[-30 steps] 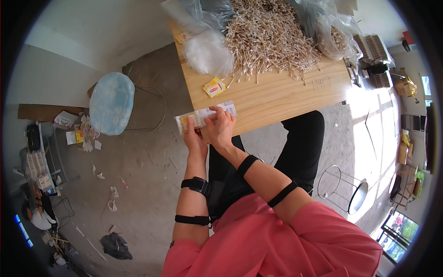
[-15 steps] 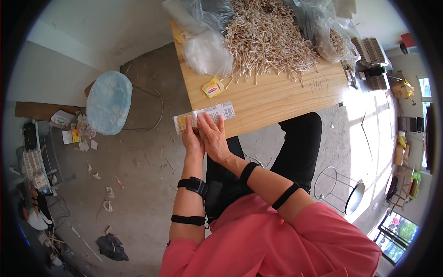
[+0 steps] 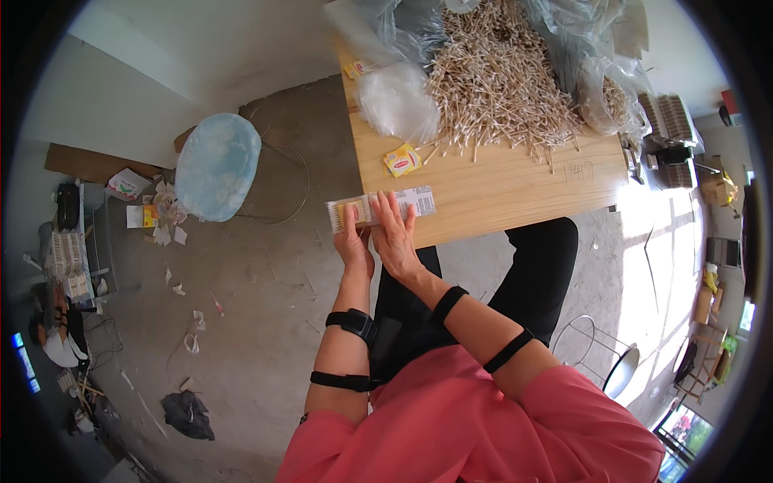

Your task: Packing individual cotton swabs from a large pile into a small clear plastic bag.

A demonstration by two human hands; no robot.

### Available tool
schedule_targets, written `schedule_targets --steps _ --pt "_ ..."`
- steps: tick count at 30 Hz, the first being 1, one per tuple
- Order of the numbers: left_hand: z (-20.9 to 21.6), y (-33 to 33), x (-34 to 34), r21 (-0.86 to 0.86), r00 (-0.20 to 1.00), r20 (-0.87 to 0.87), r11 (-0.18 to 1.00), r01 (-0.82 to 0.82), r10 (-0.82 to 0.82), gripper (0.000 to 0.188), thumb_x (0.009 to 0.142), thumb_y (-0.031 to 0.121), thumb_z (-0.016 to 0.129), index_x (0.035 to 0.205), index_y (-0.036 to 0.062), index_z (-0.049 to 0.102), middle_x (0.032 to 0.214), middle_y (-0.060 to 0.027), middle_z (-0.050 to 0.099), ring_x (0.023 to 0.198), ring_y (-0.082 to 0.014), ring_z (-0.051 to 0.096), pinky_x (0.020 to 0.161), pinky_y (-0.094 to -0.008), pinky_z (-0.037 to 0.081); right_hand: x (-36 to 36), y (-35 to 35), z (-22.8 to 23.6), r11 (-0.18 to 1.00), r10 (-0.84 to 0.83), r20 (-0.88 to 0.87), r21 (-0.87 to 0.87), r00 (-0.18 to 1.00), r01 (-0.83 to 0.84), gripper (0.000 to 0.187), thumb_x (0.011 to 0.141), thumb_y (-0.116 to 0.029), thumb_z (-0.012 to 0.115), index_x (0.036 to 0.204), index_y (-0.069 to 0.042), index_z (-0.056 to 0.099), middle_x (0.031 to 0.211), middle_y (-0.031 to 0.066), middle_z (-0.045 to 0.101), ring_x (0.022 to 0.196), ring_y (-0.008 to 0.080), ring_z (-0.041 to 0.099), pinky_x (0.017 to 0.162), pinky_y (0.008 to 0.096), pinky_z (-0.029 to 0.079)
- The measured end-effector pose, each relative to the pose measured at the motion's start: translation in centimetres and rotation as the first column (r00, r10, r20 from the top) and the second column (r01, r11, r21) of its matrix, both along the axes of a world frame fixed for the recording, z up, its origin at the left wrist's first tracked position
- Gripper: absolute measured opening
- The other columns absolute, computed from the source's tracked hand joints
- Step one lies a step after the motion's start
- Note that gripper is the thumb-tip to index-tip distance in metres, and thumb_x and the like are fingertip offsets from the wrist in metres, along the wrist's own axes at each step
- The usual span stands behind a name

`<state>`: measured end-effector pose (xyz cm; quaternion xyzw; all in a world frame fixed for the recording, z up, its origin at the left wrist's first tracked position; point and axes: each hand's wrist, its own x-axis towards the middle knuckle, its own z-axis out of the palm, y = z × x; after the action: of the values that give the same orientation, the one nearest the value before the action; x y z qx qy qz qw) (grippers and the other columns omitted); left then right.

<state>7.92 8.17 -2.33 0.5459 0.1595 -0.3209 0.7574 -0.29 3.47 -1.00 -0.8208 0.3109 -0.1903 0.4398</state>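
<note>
1. Flat printed packet (image 3: 381, 208), white with a yellow panel, lies at the near left corner of the wooden table (image 3: 515, 189), its left end overhanging the edge; from frame centre it sits at about 11 o'clock.
2. I see the left hand (image 3: 354, 241) gripping the packet's overhanging end from below, thumb on top. The right hand (image 3: 396, 237) lies flat and open across the packet, fingers spread, pressing it down. Both hands are together on the one item.
3. Judgement on method: the flat palm should keep even pressure while the left grip holds the packet square to the table edge; a slip would tip it off the corner.
4. Containers: clear plastic bags (image 3: 600, 88) at 1 o'clock hold, and partly spill, a large heap of pale wooden sticks (image 3: 503, 80). A smaller clear bag (image 3: 397, 103) lies at 12 o'clock; its contents I cannot tell.
5. One small yellow sachet (image 3: 403, 160) rests loose just beyond the packet.
</note>
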Motion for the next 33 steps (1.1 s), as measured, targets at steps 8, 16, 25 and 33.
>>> schedule_targets --steps 8,16,25,33 --pt "-1.2 3.0 3.0 0.137 0.804 0.537 0.967 0.215 -0.255 0.053 0.106 0.03 0.048 0.149 0.0031 0.035 0.133 -0.0128 0.057 0.117 -0.0185 0.056 0.097 -0.0343 0.049 0.5 0.6 -0.1 0.996 0.043 -0.081 -0.071 0.996 -0.049 0.063 0.093 0.003 0.043 0.153 -0.005 0.03 0.16 0.0111 0.027 0.152 0.0321 0.011 0.118 0.0584 -0.003" --pt "0.3 2.6 2.9 0.122 0.864 0.411 0.956 0.266 -0.293 0.053 0.104 0.026 0.052 0.15 0.0039 0.035 0.132 -0.0147 0.058 0.116 -0.0183 0.058 0.097 -0.0319 0.049 0.5 0.3 -0.3 0.98 0.055 -0.143 -0.184 0.988 -0.081 0.064 0.091 0.003 0.045 0.152 -0.005 0.031 0.159 0.0115 0.028 0.151 0.0336 0.013 0.118 0.0593 -0.001" --pt "-0.2 1.5 1.3 -0.267 0.995 -0.095 0.963 -0.046 0.021 0.044 0.095 0.022 0.069 0.13 0.003 0.051 0.124 -0.0108 0.06 0.111 -0.0201 0.062 0.097 -0.034 0.053 -1.7 0.5 0.3 0.99 -0.067 0.179 0.131 0.982 0.043 0.07 0.092 -0.003 0.052 0.153 0.001 0.018 0.13 0.0122 0.065 0.145 0.0278 0.034 0.12 0.0561 0.003" --pt "-0.6 0.4 0.6 -0.273 0.997 -0.076 0.962 -0.027 0.007 0.036 0.099 0.024 0.062 0.124 0.0 0.054 0.12 -0.0126 0.062 0.112 -0.0216 0.062 0.099 -0.0325 0.052 -1.2 1.0 -1.2 0.993 -0.052 0.044 -0.101 0.998 0.056 0.061 0.095 -0.008 0.051 0.152 -0.003 0.029 0.138 0.0138 0.058 0.146 0.0301 0.031 0.12 0.0551 0.002"
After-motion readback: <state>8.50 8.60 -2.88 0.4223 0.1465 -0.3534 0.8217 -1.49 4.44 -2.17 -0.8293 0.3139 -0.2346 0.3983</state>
